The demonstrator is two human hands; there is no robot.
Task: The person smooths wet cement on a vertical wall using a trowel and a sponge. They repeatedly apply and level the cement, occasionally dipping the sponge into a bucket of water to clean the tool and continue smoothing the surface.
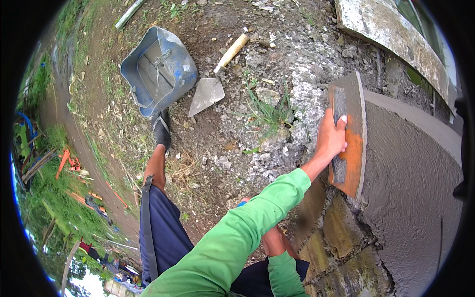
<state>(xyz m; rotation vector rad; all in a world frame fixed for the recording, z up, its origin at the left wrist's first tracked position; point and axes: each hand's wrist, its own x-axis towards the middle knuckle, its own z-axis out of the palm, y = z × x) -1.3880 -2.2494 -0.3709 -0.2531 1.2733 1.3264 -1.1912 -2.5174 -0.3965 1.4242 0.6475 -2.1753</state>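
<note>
My left hand (330,134) is closed round the grip of a plastering float (354,171), a long orange board smeared with grey mortar. Its face lies against the wet grey render (410,183) of a low wall at right. My left forearm, in a green sleeve, reaches across from the lower left. Below it, a second green cuff shows my right wrist (273,242), while that hand is mostly hidden behind the left arm and its fingers do not show. A pointed trowel (207,95) with a pale wooden handle lies on the ground ahead.
A cut blue plastic bucket (185,69), mortar-stained and with a cord, stands near my foot (161,131). Stonework (341,232) shows beneath the render. A mortar-splashed board (396,34) sits at upper right. Grass (277,109) and rubble cover the ground; timber and orange objects (69,161) lie far left.
</note>
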